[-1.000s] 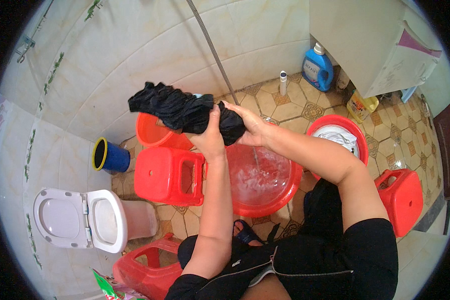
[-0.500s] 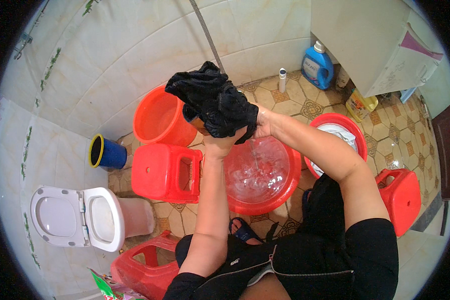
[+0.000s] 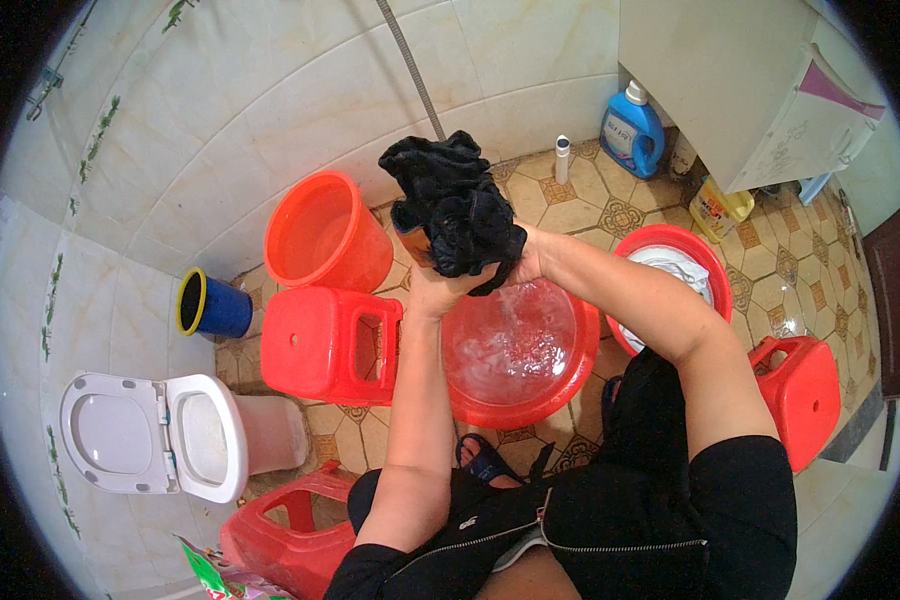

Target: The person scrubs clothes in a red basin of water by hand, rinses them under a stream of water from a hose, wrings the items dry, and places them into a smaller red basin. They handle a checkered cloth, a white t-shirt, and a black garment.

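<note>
A bunched black garment (image 3: pixel 450 205), wet-looking, is held up in front of me above a red basin (image 3: pixel 545 408). My left hand (image 3: pixel 443 288) grips its underside from the left, with most of the fingers covered by the cloth. On the right side, my right hand (image 3: pixel 532 256) is closed on the same garment, its fingertips also hidden. A small orange-brown patch shows at the garment's left edge. Cloudy, rippled water (image 3: pixel 510 345) lies in the basin beneath both hands.
An orange bucket (image 3: pixel 280 235) and a red stool (image 3: pixel 305 340) stand left of the basin. Farther left are a blue bin (image 3: pixel 220 308) and a toilet (image 3: pixel 210 440). To the right, another red basin (image 3: pixel 722 275) holds white cloth (image 3: pixel 675 265). A blue detergent bottle (image 3: pixel 632 135) stands by the wall.
Both hands have shifted slightly with the black garment, whose upper part has swung to the right and bunched more upright. The water surface below shows a different ripple pattern.
</note>
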Demonstrator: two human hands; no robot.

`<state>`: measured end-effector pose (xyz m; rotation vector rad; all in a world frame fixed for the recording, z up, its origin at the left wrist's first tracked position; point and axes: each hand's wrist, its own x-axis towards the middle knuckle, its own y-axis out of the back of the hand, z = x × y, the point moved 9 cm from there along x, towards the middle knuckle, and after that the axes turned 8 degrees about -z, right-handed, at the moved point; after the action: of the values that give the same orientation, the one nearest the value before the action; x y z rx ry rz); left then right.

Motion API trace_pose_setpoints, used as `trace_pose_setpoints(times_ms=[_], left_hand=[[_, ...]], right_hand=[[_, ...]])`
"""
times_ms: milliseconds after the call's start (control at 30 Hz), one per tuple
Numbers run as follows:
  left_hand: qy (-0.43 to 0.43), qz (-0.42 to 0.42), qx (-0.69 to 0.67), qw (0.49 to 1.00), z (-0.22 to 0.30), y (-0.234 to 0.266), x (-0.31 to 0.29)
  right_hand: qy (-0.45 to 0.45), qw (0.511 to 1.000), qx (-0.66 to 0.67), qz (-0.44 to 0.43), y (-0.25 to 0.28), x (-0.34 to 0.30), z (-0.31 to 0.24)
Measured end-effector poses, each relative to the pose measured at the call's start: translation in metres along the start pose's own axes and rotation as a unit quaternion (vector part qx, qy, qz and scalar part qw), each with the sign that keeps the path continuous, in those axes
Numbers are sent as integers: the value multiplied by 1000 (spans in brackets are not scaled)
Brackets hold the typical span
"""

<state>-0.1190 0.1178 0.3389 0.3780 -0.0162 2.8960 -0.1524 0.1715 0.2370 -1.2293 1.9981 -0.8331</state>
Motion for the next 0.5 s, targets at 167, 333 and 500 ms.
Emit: trace_pose_setpoints(times_ms=[167,333,500], left_hand=[[-4,-12,13,1000,-3,3,-2],[40,-15,18,999,-6,0,-2],[37,-18,14,999,-5,-4,2]], right_hand=[[-1,999,-3,38,-11,-12,2],[-16,999,27,27,-8,-15,5],[-19,998,38,48,4,-12,9]])
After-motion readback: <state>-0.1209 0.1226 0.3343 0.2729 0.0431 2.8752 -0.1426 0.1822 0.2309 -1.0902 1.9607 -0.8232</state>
